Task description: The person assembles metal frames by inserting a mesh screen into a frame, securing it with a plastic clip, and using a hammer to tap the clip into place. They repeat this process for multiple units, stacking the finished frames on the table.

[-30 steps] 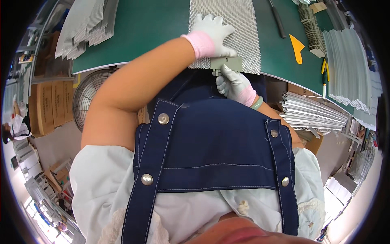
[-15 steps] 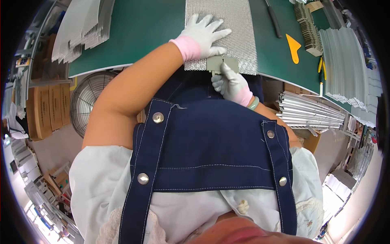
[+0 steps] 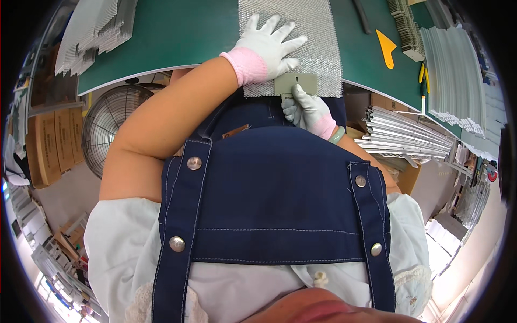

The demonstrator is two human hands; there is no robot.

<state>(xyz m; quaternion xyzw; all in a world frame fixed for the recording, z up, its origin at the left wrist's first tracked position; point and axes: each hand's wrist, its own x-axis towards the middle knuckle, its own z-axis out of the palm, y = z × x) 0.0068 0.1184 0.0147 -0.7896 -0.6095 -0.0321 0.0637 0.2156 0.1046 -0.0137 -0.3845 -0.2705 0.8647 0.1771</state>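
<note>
A silvery mesh sheet lies on the green table and reaches its near edge. My left hand, in a white glove with a pink cuff, rests on the sheet with its fingers spread. At the sheet's near edge sits a flat grey-green rectangular piece with a small slot. My right hand, gloved the same way, grips this piece from below, thumb on top and fingers curled under. How far the piece reaches beneath the sheet cannot be made out.
On the green table, stacked mesh sheets stand at the left and more pale sheets at the right. A yellow scraper, a dark-handled tool and yellow-handled pliers lie right. A fan stands below left.
The view has shifted slightly, with the table edge at the left looking a little more tilted. Both hands keep the same places on the sheet and the grey-green piece.
</note>
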